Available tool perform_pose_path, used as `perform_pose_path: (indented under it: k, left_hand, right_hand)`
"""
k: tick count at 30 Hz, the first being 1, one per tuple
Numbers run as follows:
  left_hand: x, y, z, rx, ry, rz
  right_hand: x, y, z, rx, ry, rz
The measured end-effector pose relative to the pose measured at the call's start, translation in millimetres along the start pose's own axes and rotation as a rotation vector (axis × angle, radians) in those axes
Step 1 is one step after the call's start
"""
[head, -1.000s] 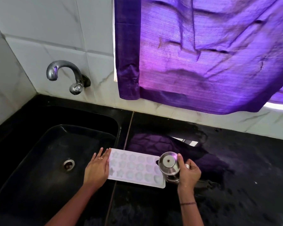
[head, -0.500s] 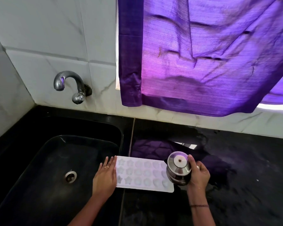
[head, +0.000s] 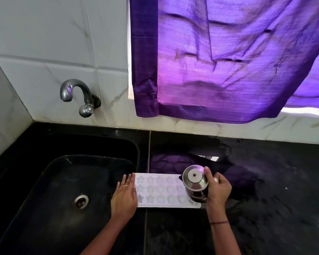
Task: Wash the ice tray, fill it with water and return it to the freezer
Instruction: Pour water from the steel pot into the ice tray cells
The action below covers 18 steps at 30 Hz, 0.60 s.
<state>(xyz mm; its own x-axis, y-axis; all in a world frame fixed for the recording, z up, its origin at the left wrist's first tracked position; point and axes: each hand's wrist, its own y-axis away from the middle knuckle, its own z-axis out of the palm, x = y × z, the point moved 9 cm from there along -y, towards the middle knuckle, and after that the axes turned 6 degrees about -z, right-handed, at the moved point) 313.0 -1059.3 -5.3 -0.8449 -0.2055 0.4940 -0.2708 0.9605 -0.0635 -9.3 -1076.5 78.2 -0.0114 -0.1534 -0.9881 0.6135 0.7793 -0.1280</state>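
A white ice tray [head: 162, 190] with star and round moulds lies flat on the black counter, its left end at the sink's edge. My left hand [head: 124, 196] rests flat on the tray's left end, fingers together. My right hand [head: 217, 188] grips a small steel pot [head: 195, 183] and holds it tipped over the tray's right end, its base facing the camera. Whether water is running out is hidden by the pot.
A black sink [head: 66, 190] with a steel drain [head: 81, 200] lies to the left, under a wall tap [head: 77, 96]. A purple curtain [head: 219, 61] hangs over the counter's back. The black counter [head: 274, 199] stretches to the right.
The view has shifted, so tray and hands sit further right in the frame. The pot stays tipped over the tray's right end. My left hand still rests on the left end.
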Motion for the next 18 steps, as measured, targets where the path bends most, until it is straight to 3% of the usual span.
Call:
perform_pose_path:
  k: [8, 18]
  left_hand:
    - [-1, 1, 3, -0.029, 0.032, 0.004]
    - [-3, 0, 5, -0.02, 0.059, -0.004]
  right_hand:
    - [-17, 5, 4, -0.002, 0.07, -0.089]
    - [-17, 11, -1, 0.009, 0.077, -0.04]
